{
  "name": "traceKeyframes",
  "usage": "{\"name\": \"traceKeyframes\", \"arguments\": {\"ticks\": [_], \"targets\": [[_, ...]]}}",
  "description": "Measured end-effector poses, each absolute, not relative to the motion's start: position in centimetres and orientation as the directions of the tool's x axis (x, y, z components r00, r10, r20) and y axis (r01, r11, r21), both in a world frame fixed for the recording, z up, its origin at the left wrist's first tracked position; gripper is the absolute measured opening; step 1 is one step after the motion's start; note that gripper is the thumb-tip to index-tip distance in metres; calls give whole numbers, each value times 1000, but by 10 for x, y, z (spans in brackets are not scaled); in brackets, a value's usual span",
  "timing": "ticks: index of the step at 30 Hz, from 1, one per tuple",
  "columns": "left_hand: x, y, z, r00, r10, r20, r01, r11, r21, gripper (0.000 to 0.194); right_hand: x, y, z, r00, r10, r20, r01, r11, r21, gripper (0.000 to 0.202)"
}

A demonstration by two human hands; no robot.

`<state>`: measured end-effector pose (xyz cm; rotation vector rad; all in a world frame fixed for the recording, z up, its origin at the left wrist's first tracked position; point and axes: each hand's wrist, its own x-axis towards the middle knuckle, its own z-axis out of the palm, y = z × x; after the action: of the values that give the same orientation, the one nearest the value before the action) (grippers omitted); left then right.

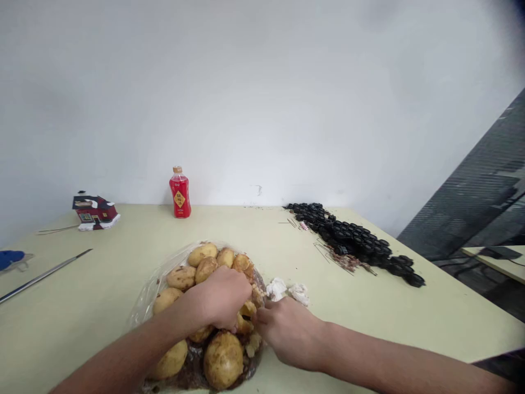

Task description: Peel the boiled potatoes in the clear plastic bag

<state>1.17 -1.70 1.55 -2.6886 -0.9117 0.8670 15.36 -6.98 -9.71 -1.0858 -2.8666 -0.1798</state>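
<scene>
Several pale brown potatoes (223, 360) lie in and on a clear plastic bag (144, 298) near the table's front edge. My left hand (227, 295) reaches over them, its fingers curled down and closed among broken yellow potato pieces (245, 323). What those fingers grip is hidden beneath the hand. At the bag's right side, my right hand (289, 331) is closed in a pinch beside the same pieces; whatever sits between its fingertips is too small to make out. Dark, wet-looking matter shows in the bag under the potatoes.
Crumpled white tissues (283, 290) lie just beyond my right hand. A long pile of black round plastic parts (353, 238) runs along the right, with thin wires beside it. A red bottle (180, 194), a small model house (95, 212) and a metal rod (47, 274) are farther left.
</scene>
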Motion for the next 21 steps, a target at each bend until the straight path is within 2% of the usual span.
{"name": "traceKeyframes", "arguments": {"ticks": [2,6,8,11,15,17,21], "targets": [[13,-19,17,612,615,-498,495,-788,-365,37,156,-70,-91,-742,664,90,670,737,85,12],[14,-21,20,605,611,-510,473,-792,-387,36,152,-67,-92,-733,647,212,678,719,151,22],[14,-22,20,609,613,-504,470,-790,-393,34,147,-67,-91,-752,627,203,658,730,183,21],[14,-21,18,610,620,-494,472,-785,-402,33,142,-70,-78,-793,602,97,606,763,224,20],[14,-20,16,616,617,-490,470,-787,-400,24,143,-70,-60,-790,603,-109,585,796,156,17],[14,-20,16,613,623,-486,475,-782,-403,23,145,-68,-61,-771,632,-78,620,773,132,17],[14,-21,16,618,622,-480,475,-782,-403,24,147,-67,-75,-743,663,94,669,728,150,23]]}}
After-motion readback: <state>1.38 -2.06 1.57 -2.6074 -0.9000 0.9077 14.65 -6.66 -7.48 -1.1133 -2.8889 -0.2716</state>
